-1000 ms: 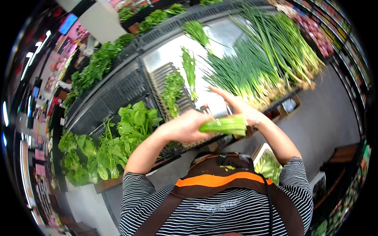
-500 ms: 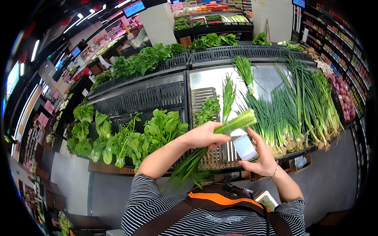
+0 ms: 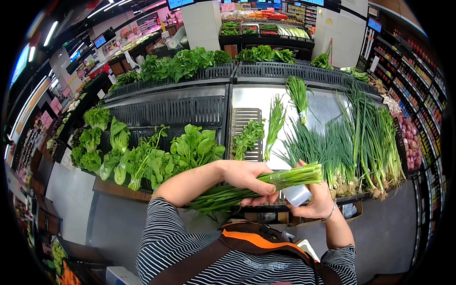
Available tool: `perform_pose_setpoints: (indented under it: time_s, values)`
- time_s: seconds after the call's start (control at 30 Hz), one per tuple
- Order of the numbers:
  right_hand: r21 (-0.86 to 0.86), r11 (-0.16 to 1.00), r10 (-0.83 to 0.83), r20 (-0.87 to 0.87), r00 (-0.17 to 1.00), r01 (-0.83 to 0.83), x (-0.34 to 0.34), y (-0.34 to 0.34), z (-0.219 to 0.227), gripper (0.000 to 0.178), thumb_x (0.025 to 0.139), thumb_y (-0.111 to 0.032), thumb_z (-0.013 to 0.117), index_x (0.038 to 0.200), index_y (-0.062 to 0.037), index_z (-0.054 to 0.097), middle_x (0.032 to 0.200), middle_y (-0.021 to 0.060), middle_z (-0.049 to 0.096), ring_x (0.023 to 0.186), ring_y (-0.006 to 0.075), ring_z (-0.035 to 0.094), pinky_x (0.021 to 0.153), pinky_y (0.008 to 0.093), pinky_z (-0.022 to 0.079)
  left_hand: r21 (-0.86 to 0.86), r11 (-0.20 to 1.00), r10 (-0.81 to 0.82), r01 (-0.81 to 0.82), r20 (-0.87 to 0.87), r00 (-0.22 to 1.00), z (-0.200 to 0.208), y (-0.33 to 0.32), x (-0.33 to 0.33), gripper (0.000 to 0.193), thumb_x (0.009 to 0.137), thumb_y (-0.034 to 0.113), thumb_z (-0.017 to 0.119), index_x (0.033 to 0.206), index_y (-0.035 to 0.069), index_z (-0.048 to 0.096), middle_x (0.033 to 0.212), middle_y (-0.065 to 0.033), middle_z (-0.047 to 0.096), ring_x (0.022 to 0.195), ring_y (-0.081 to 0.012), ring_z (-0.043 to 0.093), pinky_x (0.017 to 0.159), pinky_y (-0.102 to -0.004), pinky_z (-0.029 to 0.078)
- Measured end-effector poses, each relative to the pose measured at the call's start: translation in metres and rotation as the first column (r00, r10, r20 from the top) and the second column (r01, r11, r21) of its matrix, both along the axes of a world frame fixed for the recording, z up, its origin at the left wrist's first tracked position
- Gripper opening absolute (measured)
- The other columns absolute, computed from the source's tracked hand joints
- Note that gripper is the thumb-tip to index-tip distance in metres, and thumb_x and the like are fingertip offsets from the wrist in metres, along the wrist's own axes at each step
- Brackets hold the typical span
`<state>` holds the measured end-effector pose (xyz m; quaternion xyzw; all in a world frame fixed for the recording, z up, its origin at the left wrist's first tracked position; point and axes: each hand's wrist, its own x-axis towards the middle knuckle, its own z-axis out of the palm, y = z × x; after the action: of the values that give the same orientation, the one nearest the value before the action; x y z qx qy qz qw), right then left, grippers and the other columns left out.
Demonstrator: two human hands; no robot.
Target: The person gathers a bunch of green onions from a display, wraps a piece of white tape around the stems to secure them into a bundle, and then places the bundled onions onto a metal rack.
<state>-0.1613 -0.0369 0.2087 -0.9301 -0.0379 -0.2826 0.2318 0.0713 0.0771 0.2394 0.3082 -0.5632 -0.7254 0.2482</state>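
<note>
My left hand point(image 3: 249, 180) grips a long bunch of green stalks point(image 3: 266, 183) in a clear sleeve, held level across my chest with its cut end pointing right. My right hand point(image 3: 313, 202) sits under that end and holds a small white roll point(image 3: 297, 194) against the bunch. Both hands hover just in front of the produce counter's front edge, beside the heap of spring onions point(image 3: 361, 142).
The sloped display counter point(image 3: 166, 111) carries leafy greens point(image 3: 190, 149) and lettuces point(image 3: 95, 137) at left, herb bunches point(image 3: 249, 137) in the middle, red onions point(image 3: 411, 142) at far right. Shelving point(image 3: 413, 61) lines the right aisle. Grey floor point(image 3: 71, 199) lies left of me.
The view has swung further left and down. The bunch has dropped from tilted to nearly level, and my right hand has closed in under its cut end with the white roll.
</note>
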Motion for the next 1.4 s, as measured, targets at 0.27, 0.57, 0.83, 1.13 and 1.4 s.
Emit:
perform_pose_setpoints:
  time_s: [0.27,0.57,0.83,1.13,1.4]
  values:
    - [-0.125,0.988,0.108,0.161,0.981,-0.089,0.003,0.021,0.032,0.07,0.056,-0.009,0.074,0.12,0.0049,0.048,0.088,0.0104,0.063,0.078,0.0278,0.064,0.1,0.0583,0.038,-0.029,0.993,-0.118,0.117,-0.046,0.992,-0.014,-0.013,0.009,0.072,0.08,0.051,0.066,0.121,-0.006,0.047,0.107,-0.016,0.06,0.098,-0.0212,0.06,0.082,-0.0328,0.05]
    - [-0.111,0.992,-0.047,0.16,0.986,0.065,-0.016,0.026,0.047,0.08,0.054,-0.005,0.07,0.128,0.0057,0.041,0.071,0.0037,0.057,0.071,0.0235,0.063,0.099,0.0534,0.04,-0.448,0.775,0.342,-0.446,-0.296,0.892,-0.018,-0.01,-0.019,0.043,0.093,0.017,0.056,0.13,0.0,0.043,0.118,-0.0087,0.054,0.108,-0.0183,0.054,0.094,-0.0343,0.042]
    - [-0.028,1.0,-0.012,0.06,0.998,0.013,-0.024,0.02,0.051,0.066,0.055,-0.006,0.071,0.118,-0.0008,0.051,0.075,0.0057,0.064,0.071,0.0229,0.065,0.1,0.0531,0.039,-0.182,0.903,0.297,-0.39,-0.393,0.87,-0.043,-0.037,-0.057,0.073,0.081,0.029,0.074,0.136,0.0,0.037,0.125,-0.0087,0.052,0.118,-0.0164,0.048,0.102,-0.0328,0.036]
    - [-0.249,0.942,-0.247,-0.053,0.968,0.226,-0.037,0.017,0.055,0.06,0.055,-0.006,0.07,0.112,0.0011,0.055,0.083,0.0087,0.062,0.072,0.0238,0.062,0.086,0.0486,0.044,0.039,0.961,0.266,-0.273,-0.392,0.881,-0.039,-0.056,-0.051,0.041,0.082,0.008,0.067,0.12,0.0,0.053,0.091,-0.0052,0.061,0.073,-0.0106,0.058,0.067,-0.0241,0.048]
    - [-0.035,0.722,-0.678,-0.232,0.698,0.69,-0.049,-0.054,0.007,0.061,0.065,-0.004,0.059,0.125,-0.0081,0.048,0.097,0.0157,0.061,0.086,0.0337,0.06,0.085,0.0399,0.046,-0.769,0.569,0.484,-0.29,0.029,0.874,0.02,-0.159,0.04,0.034,0.085,0.022,0.066,0.115,0.007,0.058,0.093,-0.0056,0.065,0.088,-0.0167,0.063,0.082,-0.037,0.051]
